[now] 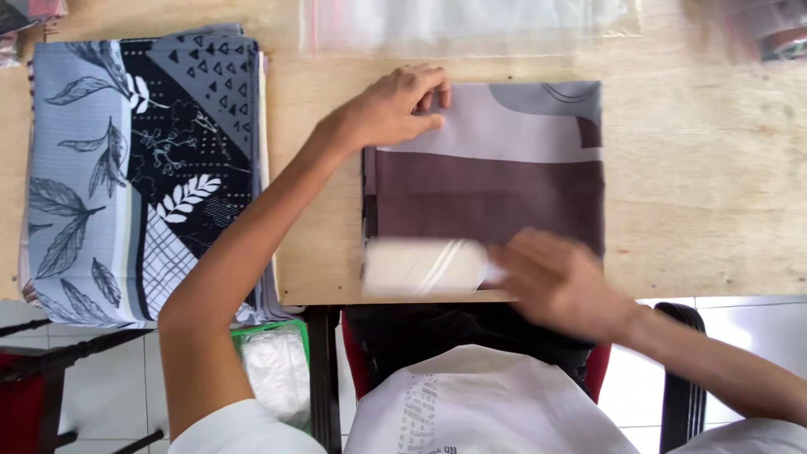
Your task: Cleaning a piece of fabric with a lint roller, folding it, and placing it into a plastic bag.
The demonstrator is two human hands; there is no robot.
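Wooden worktop [706, 193], seen from above. At its left end, a stack of folded grey and navy cloth [139, 168] printed with leaves. At centre, a folded cloth [496, 189] in grey and brown bands, lying flat near the front edge. Along the far edge, clear plastic bags [471, 25]. Left hand [395, 105]: grip pinching the folded cloth's far left corner. Right hand [559, 282]: blurred, at the cloth's near edge beside a pale card [424, 267]; grip state cannot be told.
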